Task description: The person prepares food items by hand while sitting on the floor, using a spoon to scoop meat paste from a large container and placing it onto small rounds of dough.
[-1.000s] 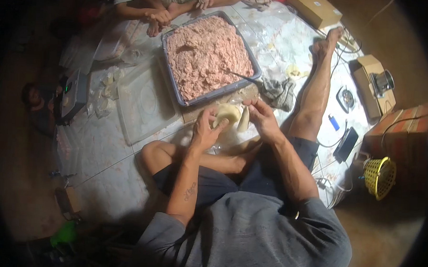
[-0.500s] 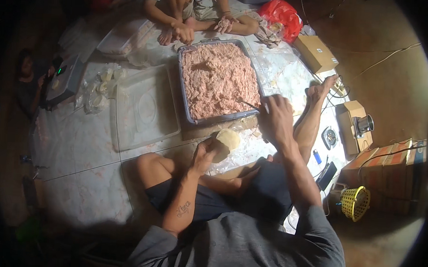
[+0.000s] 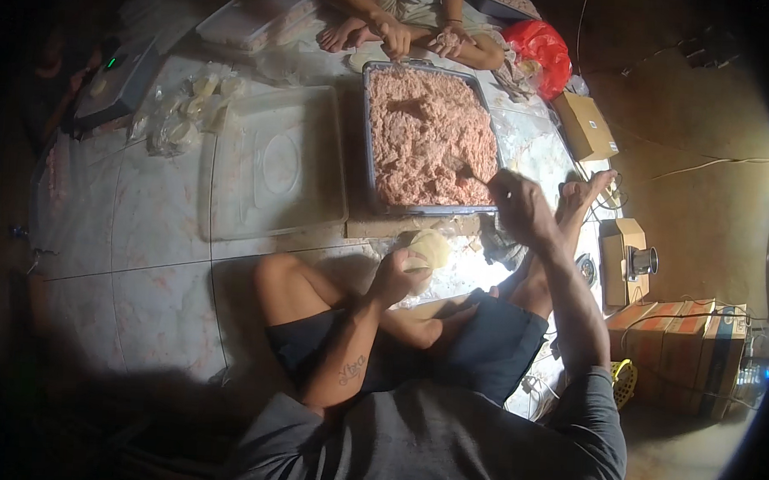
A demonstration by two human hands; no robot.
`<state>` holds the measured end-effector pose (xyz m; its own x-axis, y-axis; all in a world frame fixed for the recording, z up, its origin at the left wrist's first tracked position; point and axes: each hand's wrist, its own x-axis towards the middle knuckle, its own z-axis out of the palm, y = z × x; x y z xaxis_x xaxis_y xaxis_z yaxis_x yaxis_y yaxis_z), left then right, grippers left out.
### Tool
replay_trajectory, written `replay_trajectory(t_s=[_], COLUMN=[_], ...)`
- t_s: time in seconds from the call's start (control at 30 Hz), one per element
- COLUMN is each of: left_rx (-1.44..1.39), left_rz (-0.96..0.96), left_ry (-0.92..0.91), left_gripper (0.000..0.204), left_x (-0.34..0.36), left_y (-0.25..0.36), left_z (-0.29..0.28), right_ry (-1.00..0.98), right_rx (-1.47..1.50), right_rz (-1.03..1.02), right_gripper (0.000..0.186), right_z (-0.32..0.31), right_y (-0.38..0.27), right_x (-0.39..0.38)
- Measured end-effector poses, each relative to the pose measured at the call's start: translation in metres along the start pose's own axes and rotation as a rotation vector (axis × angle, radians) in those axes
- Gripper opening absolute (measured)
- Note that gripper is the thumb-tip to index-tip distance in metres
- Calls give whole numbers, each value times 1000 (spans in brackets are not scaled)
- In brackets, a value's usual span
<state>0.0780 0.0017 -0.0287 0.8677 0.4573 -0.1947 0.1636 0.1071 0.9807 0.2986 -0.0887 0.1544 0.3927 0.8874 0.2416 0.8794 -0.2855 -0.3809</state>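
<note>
My left hand [image 3: 396, 277] is closed on a thin, pale dough wrapper [image 3: 415, 264], held above my crossed legs. Just beyond it, more round pale wrappers [image 3: 433, 245] lie on clear plastic. My right hand [image 3: 526, 208] grips the handle of a thin utensil [image 3: 476, 176]; its flat tip is in the meat filling, and I cannot tell whether it is a spoon or a spatula. Pink minced meat filling [image 3: 424, 130] heaps up in a blue-grey tub [image 3: 429, 210] in front of me.
Left of the tub lies a translucent lid [image 3: 231, 220]. Bagged wrappers [image 3: 181, 132] and a dark box-shaped device [image 3: 121, 83] with a green light are farther left. Another person's hand [image 3: 393, 39] is at the tub's far edge. Cardboard boxes [image 3: 667, 347] stand at right.
My whole view has shifted, so the tub appears farther right. The utensil's tip has gone deeper over the filling, and the wrapper in my left hand now looks tilted and more folded.
</note>
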Motion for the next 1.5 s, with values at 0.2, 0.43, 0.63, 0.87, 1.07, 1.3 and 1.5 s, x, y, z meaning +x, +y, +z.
replay_trajectory(t_s=[0.2, 0.43, 0.63, 0.87, 1.07, 1.3, 1.5], left_rx=[-16, -44, -50, -271, -21, -28, 55], left_rz=[-178, -82, 14, -38, -103, -185, -145], left_ry=[-21, 2, 3, 23, 161, 232, 196], left_gripper=[34, 42, 46, 39, 40, 43, 40], left_x=[2, 2, -2, 2, -1, 3, 5], left_y=[2, -23, -12, -17, -6, -16, -5], left_z=[2, -3, -6, 5, 8, -6, 7], right_ry=[-100, -159, -14, 130, 68, -57, -112], right_rx=[159, 69, 51, -560, -664, -178, -121], right_rz=[120, -23, 170, -62, -144, -26, -292], right_gripper=[12, 10, 12, 10, 11, 14, 12], right_z=[62, 82, 41, -28, -22, 0, 56], right_y=[-33, -32, -8, 59, 99, 26, 7], right_x=[-24, -23, -9, 26, 60, 31, -26])
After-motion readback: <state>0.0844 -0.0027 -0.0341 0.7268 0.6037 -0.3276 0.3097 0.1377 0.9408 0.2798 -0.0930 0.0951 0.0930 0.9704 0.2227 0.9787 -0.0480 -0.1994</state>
